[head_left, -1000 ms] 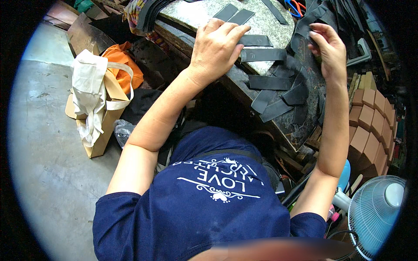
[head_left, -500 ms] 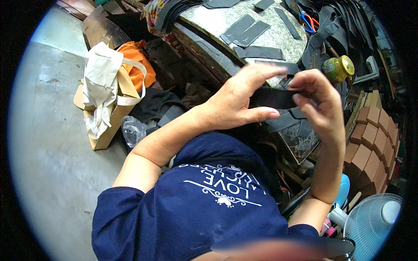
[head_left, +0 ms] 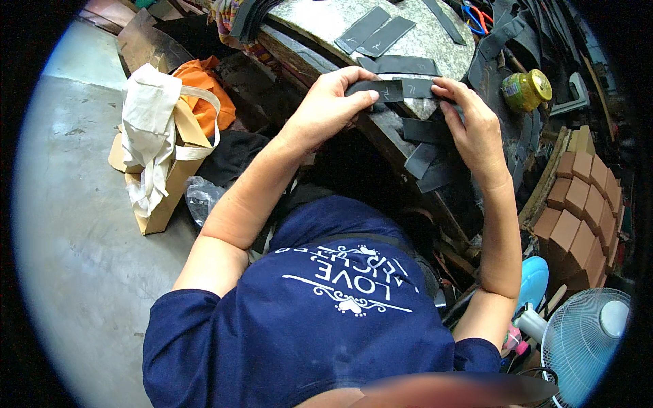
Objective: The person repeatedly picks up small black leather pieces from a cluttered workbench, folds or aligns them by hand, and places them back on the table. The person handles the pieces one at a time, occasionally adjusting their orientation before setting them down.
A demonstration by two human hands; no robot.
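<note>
At the near edge of the stone-topped table (head_left: 326, 19), my left hand (head_left: 328, 105) grips a black flat strip (head_left: 389, 92) between thumb and fingers. A second black piece (head_left: 416, 89) meets or overlaps its right end; I cannot tell whether they are joined. The fingertips of my right hand (head_left: 471, 122) pinch the far end of that second piece. Both pieces bear small pale marks. Just beyond lies another black strip (head_left: 407, 65), with two marked black rectangles (head_left: 386, 37) further back. More black pieces (head_left: 423, 158) lie below my right hand.
Red-and-blue-handled scissors (head_left: 478, 19) and a yellow-lidded jar (head_left: 525, 91) are at the right, beside hanging black strips (head_left: 527, 41). Brown blocks (head_left: 577, 204) are stacked near a fan (head_left: 585, 340). On the left stand a white cloth bag (head_left: 153, 112) and a cardboard box (head_left: 166, 204).
Both hands have moved away from me and spread apart. The dark strip held between them, blurred before, now lies stretched at the table edge with its marks showing.
</note>
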